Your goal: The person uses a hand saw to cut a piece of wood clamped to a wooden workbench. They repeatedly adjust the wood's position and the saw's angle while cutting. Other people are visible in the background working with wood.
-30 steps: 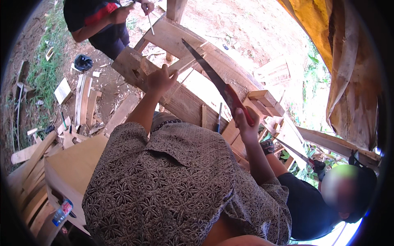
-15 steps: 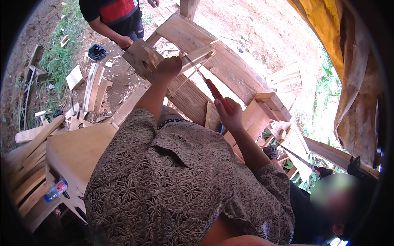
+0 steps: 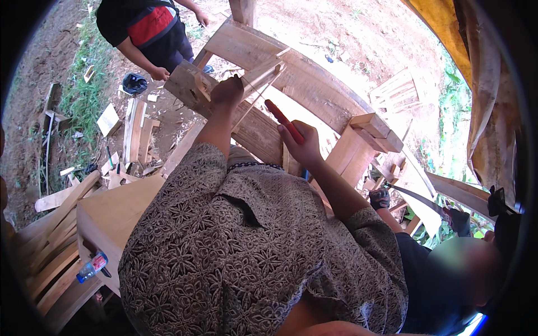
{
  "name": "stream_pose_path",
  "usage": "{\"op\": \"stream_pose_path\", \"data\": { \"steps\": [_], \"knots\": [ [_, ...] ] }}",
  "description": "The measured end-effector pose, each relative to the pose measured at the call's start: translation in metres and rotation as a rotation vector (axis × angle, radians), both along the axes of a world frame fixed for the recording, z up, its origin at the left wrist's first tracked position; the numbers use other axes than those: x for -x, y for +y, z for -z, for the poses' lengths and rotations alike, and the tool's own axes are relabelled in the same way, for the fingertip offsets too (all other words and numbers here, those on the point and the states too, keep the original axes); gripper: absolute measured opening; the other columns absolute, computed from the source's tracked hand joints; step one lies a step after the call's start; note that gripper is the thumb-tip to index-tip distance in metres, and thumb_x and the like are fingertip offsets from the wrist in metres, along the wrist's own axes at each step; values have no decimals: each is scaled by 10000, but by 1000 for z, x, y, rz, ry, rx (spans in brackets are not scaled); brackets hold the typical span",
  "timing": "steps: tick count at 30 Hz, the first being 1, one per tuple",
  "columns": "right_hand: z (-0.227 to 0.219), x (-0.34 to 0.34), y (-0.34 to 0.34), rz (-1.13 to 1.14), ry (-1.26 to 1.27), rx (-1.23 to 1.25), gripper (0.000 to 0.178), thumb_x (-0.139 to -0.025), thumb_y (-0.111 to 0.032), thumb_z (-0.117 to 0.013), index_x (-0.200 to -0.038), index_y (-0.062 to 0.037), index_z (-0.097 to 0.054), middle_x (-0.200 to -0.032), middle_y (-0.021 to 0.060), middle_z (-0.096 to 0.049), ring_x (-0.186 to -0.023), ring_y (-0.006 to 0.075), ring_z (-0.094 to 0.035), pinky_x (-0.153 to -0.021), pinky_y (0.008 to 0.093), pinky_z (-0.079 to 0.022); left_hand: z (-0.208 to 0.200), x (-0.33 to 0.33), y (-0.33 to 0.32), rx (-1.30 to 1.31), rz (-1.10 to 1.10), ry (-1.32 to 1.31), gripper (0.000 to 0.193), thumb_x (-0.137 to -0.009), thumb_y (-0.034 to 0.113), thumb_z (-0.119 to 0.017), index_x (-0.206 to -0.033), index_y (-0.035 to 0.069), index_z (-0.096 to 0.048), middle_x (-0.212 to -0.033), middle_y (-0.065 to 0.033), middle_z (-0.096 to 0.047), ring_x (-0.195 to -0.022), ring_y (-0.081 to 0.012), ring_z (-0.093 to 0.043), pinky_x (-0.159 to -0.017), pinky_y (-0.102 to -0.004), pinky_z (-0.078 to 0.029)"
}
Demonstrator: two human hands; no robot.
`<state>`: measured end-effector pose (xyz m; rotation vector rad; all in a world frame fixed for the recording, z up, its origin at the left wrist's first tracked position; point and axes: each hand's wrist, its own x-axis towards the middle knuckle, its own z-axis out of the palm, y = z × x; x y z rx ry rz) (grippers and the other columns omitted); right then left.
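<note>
My right hand (image 3: 302, 141) is closed around the red handle of a hand tool (image 3: 284, 120), whose thin metal shaft points up and left toward my left hand. My left hand (image 3: 227, 92) is a closed fist beside a narrow wooden frame (image 3: 259, 74); its fingers hide what they grip. Thin straight lines run along that frame, one of them the shaft, and I cannot tell them all apart. The frame rests over a large wooden workpiece with a long plank (image 3: 319, 89) and a near beam (image 3: 255, 134).
A person (image 3: 143, 33) stands at far left with a hand by the beam's end. At right, a co-worker's gloved hand (image 3: 379, 198) is near a long blade (image 3: 417, 200). A wooden panel (image 3: 120, 204), a plastic bottle (image 3: 92, 266) and wood offcuts (image 3: 134, 129) lie at left.
My right hand and the red handle have moved left and up toward my left hand, with less shaft showing. The co-worker's gloved hands at right show more. The far person has shifted left.
</note>
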<state>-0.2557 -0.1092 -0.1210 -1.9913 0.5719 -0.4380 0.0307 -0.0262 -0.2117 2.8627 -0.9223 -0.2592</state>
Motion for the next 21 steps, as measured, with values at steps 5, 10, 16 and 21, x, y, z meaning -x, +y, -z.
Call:
{"op": "stream_pose_path", "data": {
  "steps": [5, 10, 16, 21],
  "knots": [
    [15, 20, -4, -3, 107, -59, 377, -935, -324, -734, -735, -20, -634, -612, 91, -571, -559, 197, -548, -562, 384, -444, -1, -6, -11, 8, -164, 125, 593, -1068, 395, -277, -1046, 61, -767, -1114, -210, -744, -1059, -408, -714, -932, -530, -554],
    [-3, 70, -4, 2, 212, -219, 345, -957, -291, -711, -741, -31, -642, -612, 47, -573, -563, 139, -554, -554, 342, -447, -13, -11, -10, 51, -214, 113, 618, -1060, 419, -285, -1013, 33, -765, -1086, -238, -739, -1051, -436, -706, -934, -547, -543],
    [-28, 93, -20, -24, 63, -186, 292, -957, -204, -715, -722, -53, -629, -609, -10, -561, -563, 76, -522, -524, 298, -407, -17, -8, -10, 57, -197, 133, 624, -1055, 417, -292, -1040, -7, -751, -1090, -284, -720, -1072, -465, -687, -964, -564, -519],
    [-28, 90, -27, -2, 61, -124, 326, -954, -193, -718, -690, -44, -598, -590, -12, -529, -548, 75, -468, -504, 305, -359, -21, -7, -12, 47, -165, 139, 609, -1056, 390, -298, -1011, -18, -748, -1064, -271, -730, -1049, -474, -691, -966, -566, -521]
  ]
}}
